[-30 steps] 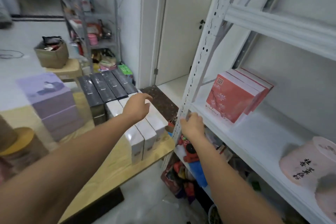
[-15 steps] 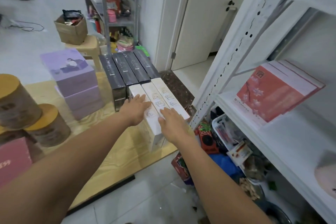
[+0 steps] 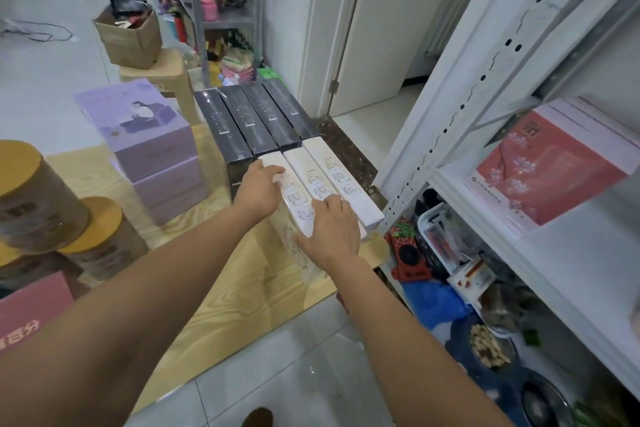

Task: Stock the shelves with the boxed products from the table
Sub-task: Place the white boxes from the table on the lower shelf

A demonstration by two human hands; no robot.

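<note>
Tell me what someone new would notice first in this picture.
The left hand and right hand rest on the white boxes at the table's near corner. Black boxes line up behind them, and red boxes sit on the white shelf at right.

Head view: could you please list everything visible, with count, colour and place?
white boxes: three, white, side by side at the right end of the table
black boxes: four, black, in a row behind the white ones
lilac boxes: at least two, lilac, stacked left of the black ones
round tins: two, brown with yellow lids, table's left side
pink box: one, pink, bottom-left corner
red boxes: several, red, leaning on the white shelf
cardboard box: one, brown, on a stool beyond the table
left hand: rests on the leftmost white box
right hand: rests on the white boxes' near ends
</note>
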